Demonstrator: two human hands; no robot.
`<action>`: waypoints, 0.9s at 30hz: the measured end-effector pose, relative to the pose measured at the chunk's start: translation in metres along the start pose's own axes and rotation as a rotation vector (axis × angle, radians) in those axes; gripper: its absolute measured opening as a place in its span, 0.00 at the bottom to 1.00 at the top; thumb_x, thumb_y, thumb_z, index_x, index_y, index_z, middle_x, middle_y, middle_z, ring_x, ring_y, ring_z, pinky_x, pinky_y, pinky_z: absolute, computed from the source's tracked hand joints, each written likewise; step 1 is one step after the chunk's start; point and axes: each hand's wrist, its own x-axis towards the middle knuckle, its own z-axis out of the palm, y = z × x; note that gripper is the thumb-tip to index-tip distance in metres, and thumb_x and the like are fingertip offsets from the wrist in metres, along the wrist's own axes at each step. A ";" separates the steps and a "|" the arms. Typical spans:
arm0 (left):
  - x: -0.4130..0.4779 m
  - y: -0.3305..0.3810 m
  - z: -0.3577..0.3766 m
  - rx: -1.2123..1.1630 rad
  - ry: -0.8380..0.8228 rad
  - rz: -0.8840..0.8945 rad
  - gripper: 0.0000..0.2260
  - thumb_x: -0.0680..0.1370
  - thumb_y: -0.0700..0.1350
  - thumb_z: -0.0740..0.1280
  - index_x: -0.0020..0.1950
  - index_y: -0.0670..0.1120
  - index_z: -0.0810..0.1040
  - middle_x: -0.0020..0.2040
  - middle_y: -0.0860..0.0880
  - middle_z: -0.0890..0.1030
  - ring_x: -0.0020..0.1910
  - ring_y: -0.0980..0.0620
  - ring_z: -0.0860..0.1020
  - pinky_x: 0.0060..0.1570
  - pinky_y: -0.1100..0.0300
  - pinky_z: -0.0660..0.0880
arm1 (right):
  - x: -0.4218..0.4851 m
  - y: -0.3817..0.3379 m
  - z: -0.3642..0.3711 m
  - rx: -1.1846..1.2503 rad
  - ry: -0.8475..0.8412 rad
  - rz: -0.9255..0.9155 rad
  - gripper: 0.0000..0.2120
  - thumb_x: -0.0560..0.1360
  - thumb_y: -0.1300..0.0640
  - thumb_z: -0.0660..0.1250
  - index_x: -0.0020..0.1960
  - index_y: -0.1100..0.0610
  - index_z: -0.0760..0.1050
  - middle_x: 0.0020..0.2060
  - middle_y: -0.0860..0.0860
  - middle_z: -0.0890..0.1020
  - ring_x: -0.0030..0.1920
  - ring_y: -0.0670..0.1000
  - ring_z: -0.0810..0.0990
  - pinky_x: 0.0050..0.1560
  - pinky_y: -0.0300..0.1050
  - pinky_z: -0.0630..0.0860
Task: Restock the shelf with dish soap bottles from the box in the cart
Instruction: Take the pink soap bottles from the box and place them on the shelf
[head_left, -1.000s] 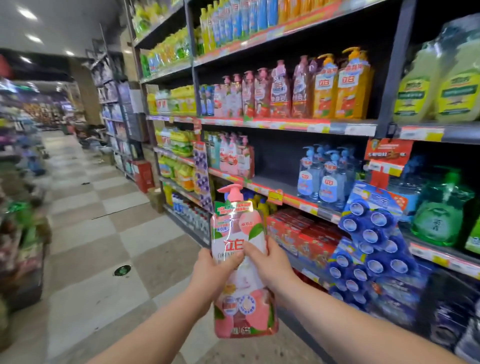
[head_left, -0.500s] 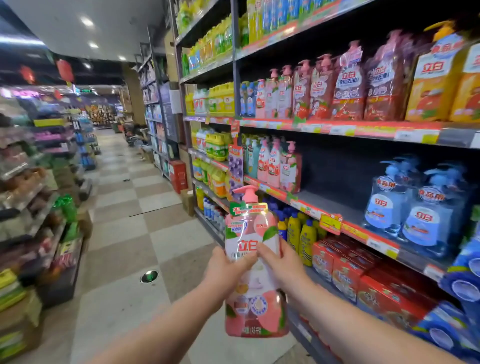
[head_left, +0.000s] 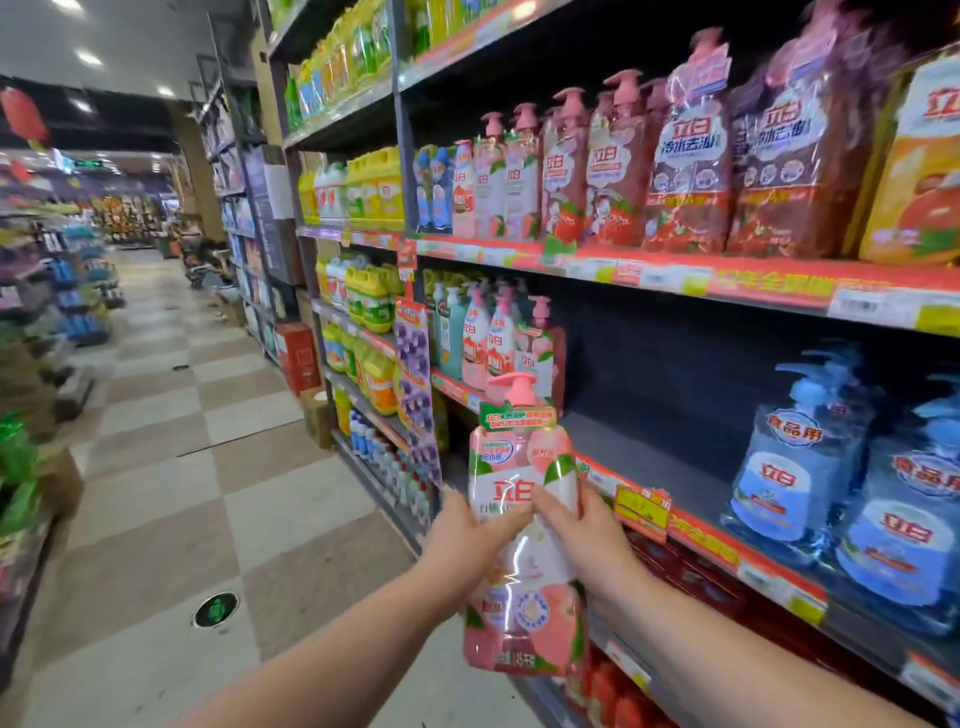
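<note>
A pink peach-label dish soap pack (head_left: 524, 613) with a pink pump top is upright in front of me, gripped from both sides. My left hand (head_left: 462, 535) holds its left edge and my right hand (head_left: 582, 535) holds its right edge, thumbs across the label. It is level with the middle shelf (head_left: 649, 457), which has a bare dark stretch behind it. Matching pink bottles (head_left: 498, 343) stand at the left end of that shelf. The box and cart are out of view.
Blue pump bottles (head_left: 810, 467) stand on the same shelf to the right. The shelf above carries several red and pink bottles (head_left: 613, 171). A tiled aisle (head_left: 182, 467) runs left of the shelving, with a red box (head_left: 298, 356) on the floor.
The view has swung left along the shelving and closer to it. The pack has moved up toward the middle shelf's bare stretch. Both hands keep the same grip.
</note>
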 end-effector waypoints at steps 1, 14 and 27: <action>0.011 0.002 0.008 0.003 -0.013 0.010 0.21 0.69 0.51 0.76 0.55 0.43 0.73 0.46 0.47 0.83 0.42 0.52 0.84 0.43 0.54 0.81 | 0.011 0.001 -0.006 -0.016 0.013 0.001 0.18 0.75 0.54 0.69 0.62 0.56 0.73 0.54 0.55 0.83 0.52 0.55 0.83 0.56 0.55 0.78; 0.215 0.008 0.080 0.144 -0.254 0.123 0.17 0.70 0.50 0.74 0.53 0.45 0.74 0.48 0.51 0.81 0.44 0.57 0.80 0.41 0.67 0.77 | 0.177 0.013 -0.045 -0.025 0.339 0.069 0.18 0.71 0.55 0.72 0.58 0.59 0.75 0.51 0.55 0.83 0.49 0.56 0.83 0.54 0.54 0.79; 0.377 0.035 0.133 0.264 -0.482 0.181 0.22 0.70 0.53 0.73 0.56 0.41 0.73 0.51 0.45 0.81 0.51 0.48 0.80 0.54 0.49 0.77 | 0.315 0.002 -0.072 -0.079 0.541 0.067 0.18 0.67 0.56 0.76 0.54 0.56 0.75 0.45 0.51 0.84 0.43 0.50 0.84 0.37 0.42 0.79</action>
